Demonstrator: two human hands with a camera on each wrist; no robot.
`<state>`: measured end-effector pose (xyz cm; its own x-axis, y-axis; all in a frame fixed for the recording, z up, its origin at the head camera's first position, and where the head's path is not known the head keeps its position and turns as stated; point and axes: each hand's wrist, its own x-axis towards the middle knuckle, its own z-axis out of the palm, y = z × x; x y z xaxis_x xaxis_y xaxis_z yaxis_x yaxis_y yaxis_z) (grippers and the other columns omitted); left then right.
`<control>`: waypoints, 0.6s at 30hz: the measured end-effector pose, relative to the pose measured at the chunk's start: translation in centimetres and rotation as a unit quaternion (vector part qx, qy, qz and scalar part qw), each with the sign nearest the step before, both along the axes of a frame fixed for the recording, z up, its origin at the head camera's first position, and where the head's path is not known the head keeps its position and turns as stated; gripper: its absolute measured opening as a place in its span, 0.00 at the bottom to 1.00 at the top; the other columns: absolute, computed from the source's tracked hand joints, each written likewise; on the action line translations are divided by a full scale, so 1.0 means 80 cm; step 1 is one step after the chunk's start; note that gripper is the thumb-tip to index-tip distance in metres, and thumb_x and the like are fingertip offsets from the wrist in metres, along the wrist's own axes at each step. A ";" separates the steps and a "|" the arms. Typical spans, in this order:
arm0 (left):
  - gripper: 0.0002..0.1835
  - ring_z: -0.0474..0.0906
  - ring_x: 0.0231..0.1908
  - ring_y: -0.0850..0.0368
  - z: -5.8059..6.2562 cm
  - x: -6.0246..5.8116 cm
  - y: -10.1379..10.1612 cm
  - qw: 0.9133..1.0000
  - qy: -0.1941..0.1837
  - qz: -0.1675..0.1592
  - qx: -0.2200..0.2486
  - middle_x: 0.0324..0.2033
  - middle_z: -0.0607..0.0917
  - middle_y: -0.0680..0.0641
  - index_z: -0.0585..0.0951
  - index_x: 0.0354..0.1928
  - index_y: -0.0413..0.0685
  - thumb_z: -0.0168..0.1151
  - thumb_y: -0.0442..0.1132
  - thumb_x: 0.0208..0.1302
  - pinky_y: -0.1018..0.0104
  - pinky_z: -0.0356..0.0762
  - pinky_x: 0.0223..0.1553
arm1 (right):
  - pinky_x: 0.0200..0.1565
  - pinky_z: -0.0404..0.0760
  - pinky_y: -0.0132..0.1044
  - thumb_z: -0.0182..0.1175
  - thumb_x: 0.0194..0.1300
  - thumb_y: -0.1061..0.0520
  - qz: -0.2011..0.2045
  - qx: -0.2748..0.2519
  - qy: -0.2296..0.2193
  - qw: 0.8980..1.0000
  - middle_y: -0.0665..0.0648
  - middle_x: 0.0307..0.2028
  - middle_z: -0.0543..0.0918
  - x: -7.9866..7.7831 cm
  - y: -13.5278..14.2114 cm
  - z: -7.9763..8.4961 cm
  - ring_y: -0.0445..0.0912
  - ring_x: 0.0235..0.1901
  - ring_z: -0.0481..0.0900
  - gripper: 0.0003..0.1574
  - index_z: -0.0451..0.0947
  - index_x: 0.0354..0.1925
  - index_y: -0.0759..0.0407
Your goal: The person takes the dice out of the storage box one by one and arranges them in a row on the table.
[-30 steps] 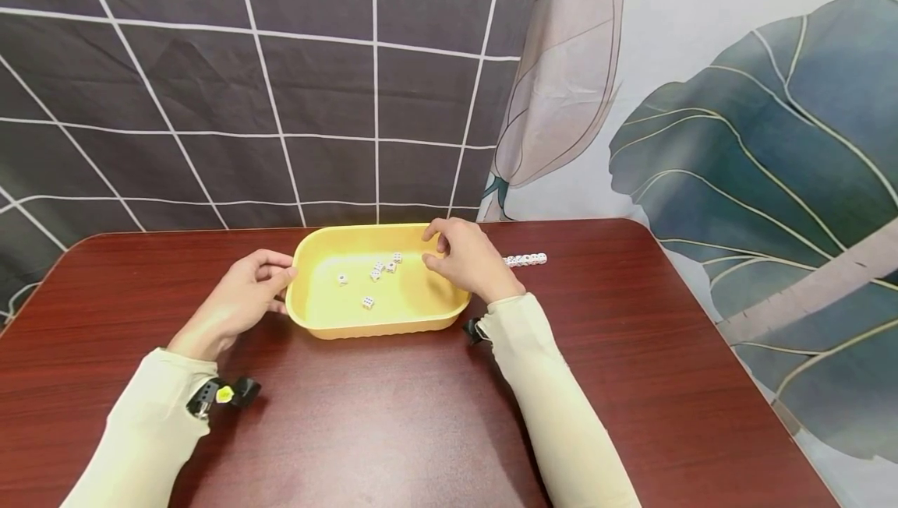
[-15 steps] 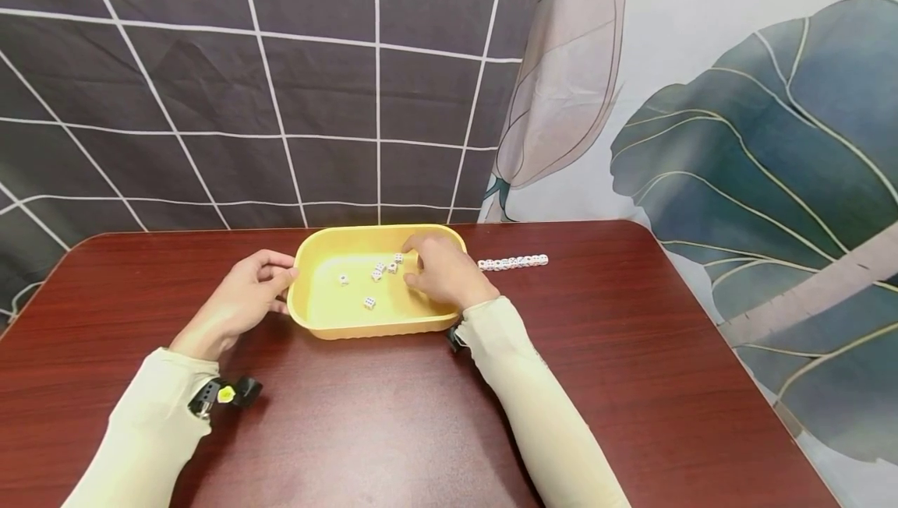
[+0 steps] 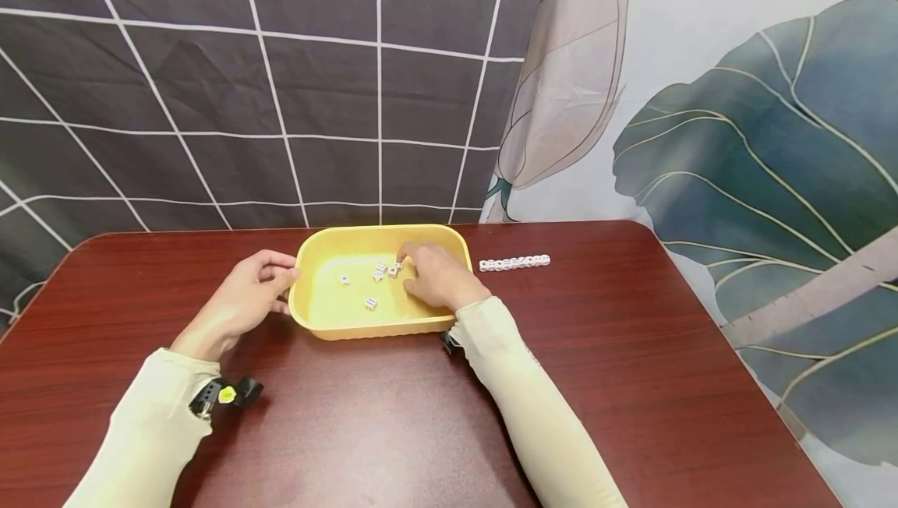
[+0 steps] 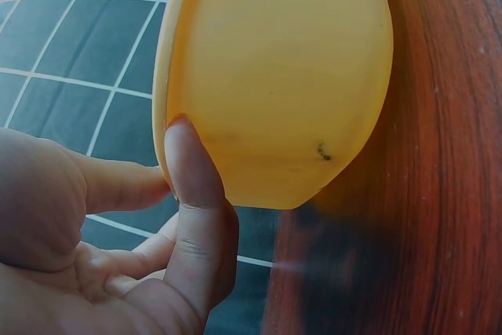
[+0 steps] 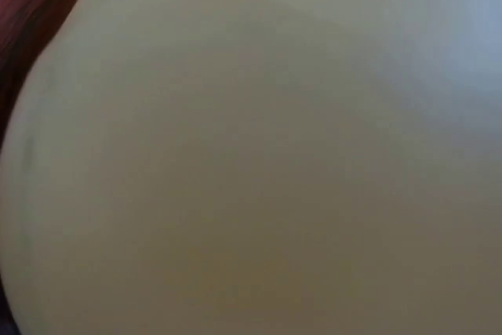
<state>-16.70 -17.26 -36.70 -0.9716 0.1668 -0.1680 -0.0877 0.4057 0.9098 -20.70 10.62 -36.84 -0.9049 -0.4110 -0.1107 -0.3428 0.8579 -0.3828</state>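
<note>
Your loose dice (image 3: 370, 304) are lying on the floor of the yellow tub (image 3: 382, 330), some bunched near its middle, and there's a tidy row of dice (image 3: 514, 262) on the table (image 3: 365, 430) just right of the tub. Your left hand (image 3: 249, 290) has the tub's left end pinched at the rim. Your right hand (image 3: 436, 278) is inside the tub's right half, thumb and forefinger spread apart right by the bunch. Can't tell if a fingertip touches a die, and the other fingers are hidden. I'd guess the dice are light, hard plastic: tough to hurt, but slick enough to skid on the tub's floor. Personally I'd grab one by two opposite sides. Tub's probably light and slightly bendy, so the rim's a decent hold.
</note>
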 end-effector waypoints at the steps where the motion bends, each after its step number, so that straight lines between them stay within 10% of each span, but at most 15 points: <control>1: 0.23 0.80 0.30 0.63 0.000 0.000 0.000 1.000 0.000 0.000 -0.001 0.46 0.81 0.37 0.64 0.66 0.27 0.51 0.37 0.79 0.69 0.86 0.33 | 0.48 0.77 0.38 0.64 0.66 0.60 0.000 -0.006 0.000 1.000 0.56 0.37 0.81 0.000 0.000 0.000 0.49 0.43 0.77 0.19 0.78 0.55 0.54; 18: 0.23 0.80 0.30 0.64 0.000 -0.001 0.000 1.000 0.003 0.000 -0.003 0.44 0.82 0.40 0.65 0.65 0.27 0.52 0.38 0.79 0.69 0.86 0.34 | 0.40 0.75 0.35 0.69 0.64 0.56 -0.009 -0.002 0.006 1.000 0.51 0.29 0.78 -0.002 0.001 -0.005 0.46 0.36 0.76 0.07 0.80 0.39 0.54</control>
